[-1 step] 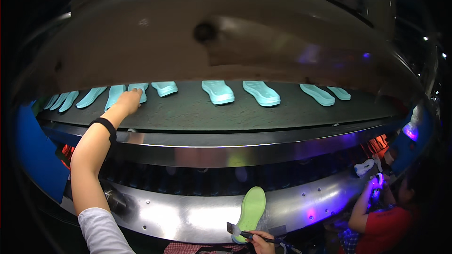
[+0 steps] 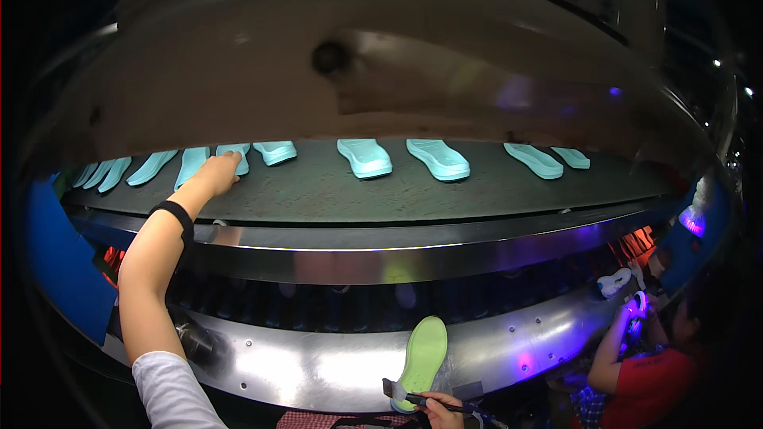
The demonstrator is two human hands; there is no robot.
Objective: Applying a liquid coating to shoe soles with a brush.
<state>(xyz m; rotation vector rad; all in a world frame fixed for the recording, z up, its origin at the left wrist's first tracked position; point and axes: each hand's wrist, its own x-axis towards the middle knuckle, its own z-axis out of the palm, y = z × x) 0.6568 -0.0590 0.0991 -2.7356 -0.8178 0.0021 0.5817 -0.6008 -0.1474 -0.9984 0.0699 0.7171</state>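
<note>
My left hand (image 2: 220, 172) reaches far onto the dark conveyor belt (image 2: 318, 195), its fingers bent over the near end of a light teal shoe sole (image 2: 241, 157). Another teal sole (image 2: 191, 167) lies just left of it, partly behind my wrist. Low in the middle, my right hand (image 2: 442, 411) grips a flat brush (image 2: 394, 390) with a dark handle. The brush's pale bristles point left, across the heel end of a yellow-green shoe sole (image 2: 426, 349). That sole leans over the metal ledge; what supports its lower end is hidden.
Several more teal soles (image 2: 439, 159) lie along the belt, their far ends hidden by a low brown hood (image 2: 238, 95). A metal rail (image 2: 358, 237) edges the belt, with a curved metal ledge (image 2: 302, 365) below. At right, a person in red (image 2: 652, 381) works beside a white sole (image 2: 613, 283).
The hood and the soles on the belt sit very slightly further left in the picture. Both hands keep their places and their holds.
</note>
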